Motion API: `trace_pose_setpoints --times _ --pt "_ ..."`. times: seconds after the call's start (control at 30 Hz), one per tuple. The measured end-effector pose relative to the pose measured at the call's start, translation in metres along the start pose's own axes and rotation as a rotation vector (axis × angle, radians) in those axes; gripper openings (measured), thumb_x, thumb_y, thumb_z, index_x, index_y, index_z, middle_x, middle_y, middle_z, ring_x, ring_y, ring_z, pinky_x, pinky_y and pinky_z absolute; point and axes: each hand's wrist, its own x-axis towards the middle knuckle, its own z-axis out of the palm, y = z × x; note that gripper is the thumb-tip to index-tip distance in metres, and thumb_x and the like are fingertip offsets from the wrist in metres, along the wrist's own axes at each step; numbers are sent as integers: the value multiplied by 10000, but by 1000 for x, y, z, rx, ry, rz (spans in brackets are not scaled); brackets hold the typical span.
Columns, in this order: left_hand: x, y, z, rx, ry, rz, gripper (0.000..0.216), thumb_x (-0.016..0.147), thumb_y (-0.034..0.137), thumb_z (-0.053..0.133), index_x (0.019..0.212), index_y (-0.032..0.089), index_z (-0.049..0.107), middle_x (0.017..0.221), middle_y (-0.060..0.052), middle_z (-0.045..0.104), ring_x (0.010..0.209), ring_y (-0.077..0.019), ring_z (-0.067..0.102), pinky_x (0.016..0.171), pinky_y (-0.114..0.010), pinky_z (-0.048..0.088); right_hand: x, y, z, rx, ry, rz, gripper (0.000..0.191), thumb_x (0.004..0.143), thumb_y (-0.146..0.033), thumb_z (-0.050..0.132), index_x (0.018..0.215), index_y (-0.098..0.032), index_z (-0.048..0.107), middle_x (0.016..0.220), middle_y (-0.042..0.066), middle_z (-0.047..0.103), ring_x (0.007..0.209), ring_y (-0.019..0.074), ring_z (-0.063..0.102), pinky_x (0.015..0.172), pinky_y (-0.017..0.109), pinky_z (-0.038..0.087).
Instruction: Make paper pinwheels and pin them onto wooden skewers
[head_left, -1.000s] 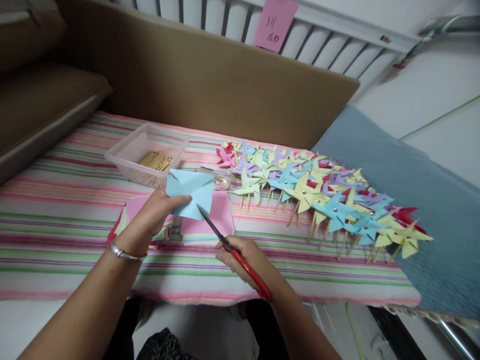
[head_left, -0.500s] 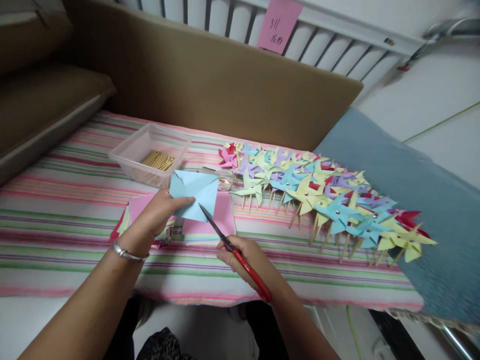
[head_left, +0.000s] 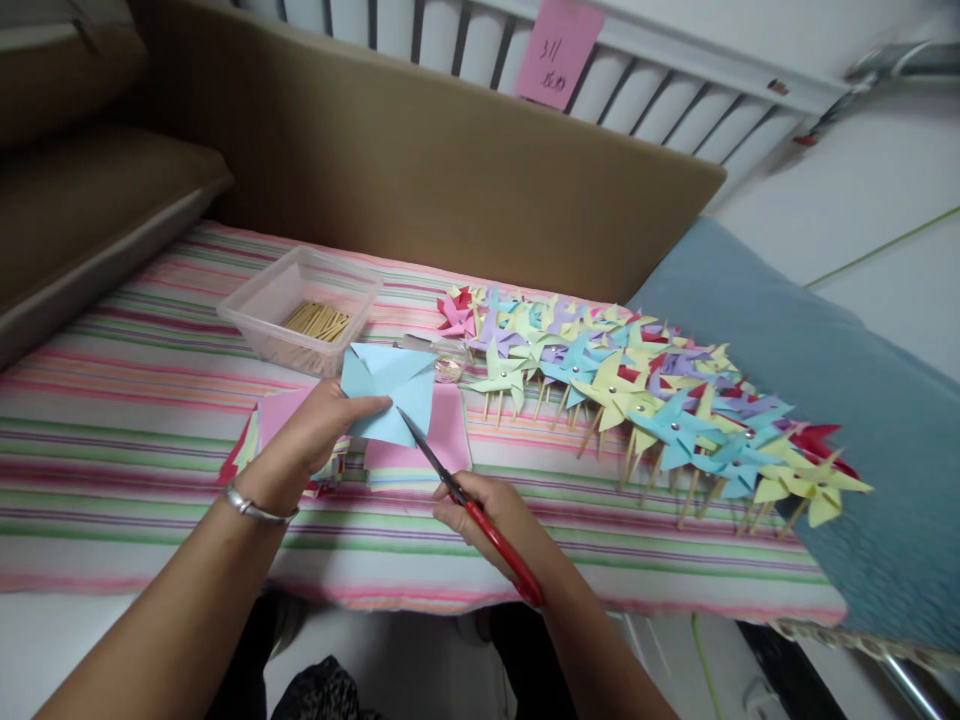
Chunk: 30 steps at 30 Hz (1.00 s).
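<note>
A square of light blue paper (head_left: 397,375) is pinched at its left side by my left hand (head_left: 330,415), thumb lying on top. Slits run in from its upper corners. My right hand (head_left: 487,515) is closed round the red handles of a pair of scissors (head_left: 504,550). The dark blades lie at the paper's lower right part, their tip near the middle. Below the blue square are pink paper sheets (head_left: 446,440) on the striped cloth. Partly hidden under my left wrist is a stack of coloured paper (head_left: 277,410).
A clear plastic box (head_left: 247,310) holds short wooden sticks (head_left: 316,320). Beside it lies a small clear bag (head_left: 448,368). Many paper pinwheels (head_left: 615,390) on sticks fill the right side. A brown board (head_left: 450,180) stands behind the striped cloth (head_left: 150,440); brown cushions (head_left: 97,200) are at left.
The blue paper has tilted very slightly in my left hand. Both hands and the scissors stay almost where they were.
</note>
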Motion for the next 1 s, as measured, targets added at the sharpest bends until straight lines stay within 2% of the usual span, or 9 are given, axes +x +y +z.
trace_pose_setpoints --times 0.37,0.67,0.87,1.0 --pt "0 -1 -2 -12 -18 1 371 543 255 790 882 130 706 857 -70 723 737 -210 635 670 -286 481 -4 -5 3 15 19 21 240 762 -400 633 806 -165 658 599 -28 511 560 108 456 549 223 369" --pt "0 0 -2 -16 4 -15 346 521 235 792 838 129 701 785 -41 712 672 -177 617 621 -256 467 -3 -6 3 11 6 27 243 774 -396 628 811 -157 655 651 -12 567 607 118 507 572 218 378" --pt "3 -4 -5 -9 15 -7 350 528 235 791 851 138 696 788 -39 713 692 -187 630 640 -267 481 -3 -2 -4 -130 -74 -35 248 824 -422 579 863 -177 600 690 -17 550 628 123 493 574 224 365" --pt "10 -4 -17 -52 52 70 438 519 216 792 943 169 690 921 -50 723 786 -211 650 690 -284 500 -12 6 -22 -309 -158 -76 172 837 -358 559 841 -186 551 733 -7 556 660 138 491 597 243 371"
